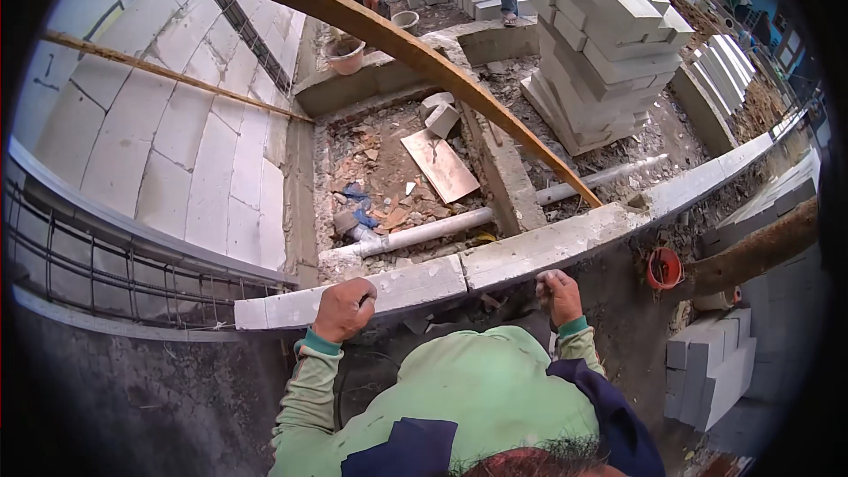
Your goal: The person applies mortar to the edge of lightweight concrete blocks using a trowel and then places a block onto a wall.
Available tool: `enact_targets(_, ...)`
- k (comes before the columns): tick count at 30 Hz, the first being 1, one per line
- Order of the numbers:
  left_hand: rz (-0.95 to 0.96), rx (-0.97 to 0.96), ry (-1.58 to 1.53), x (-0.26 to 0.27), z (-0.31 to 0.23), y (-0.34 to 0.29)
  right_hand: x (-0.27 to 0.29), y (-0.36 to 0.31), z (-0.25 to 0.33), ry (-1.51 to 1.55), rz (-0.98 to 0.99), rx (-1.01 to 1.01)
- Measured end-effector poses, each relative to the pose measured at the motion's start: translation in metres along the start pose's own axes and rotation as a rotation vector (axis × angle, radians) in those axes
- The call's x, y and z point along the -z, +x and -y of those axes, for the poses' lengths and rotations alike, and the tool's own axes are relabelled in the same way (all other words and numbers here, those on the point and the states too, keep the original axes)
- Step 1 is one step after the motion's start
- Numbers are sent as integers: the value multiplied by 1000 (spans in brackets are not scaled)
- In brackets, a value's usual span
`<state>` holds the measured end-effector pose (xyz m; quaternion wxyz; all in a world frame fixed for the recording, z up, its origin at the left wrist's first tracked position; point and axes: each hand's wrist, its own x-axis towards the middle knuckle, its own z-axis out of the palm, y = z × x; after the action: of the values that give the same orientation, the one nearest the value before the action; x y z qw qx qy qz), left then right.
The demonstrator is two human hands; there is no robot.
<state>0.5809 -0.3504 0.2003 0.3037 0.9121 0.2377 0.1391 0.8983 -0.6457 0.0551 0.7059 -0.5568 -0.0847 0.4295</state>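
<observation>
While both hands are up at the low white block wall (415,286), left hand (344,309) is at 7 o'clock, over the block near its left end, fingers curled narrow; right hand (560,297) at 4 o'clock, by the near edge, fingers pinched together. Can't tell if either holds something thin. Wall sweeps from 8 through 6 to about 2:30. Rebar cage (92,263) at 9, red bucket (664,268) between 3 and 4, tall block stack (609,71) toward 2. Wooden beam (389,28) arcs 10 to 3.
</observation>
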Motion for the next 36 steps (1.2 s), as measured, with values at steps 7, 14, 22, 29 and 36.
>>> enact_targets(7,-16,7,-25,-4,-3,-5,121,-43,-113,-406,-377,-66)
enact_targets(14,-17,-54,-22,-7,-1,0,263,-141,-207,-972,-259,-340)
enact_targets(22,28,-55,-34,0,0,-4,231,-160,-211,-453,-406,-471)
enact_targets(29,51,-76,-50,-1,2,0,207,-151,-222,-343,-530,-591)
enact_targets(36,69,-48,-44,2,1,-4,186,-146,-211,-380,-499,-542)
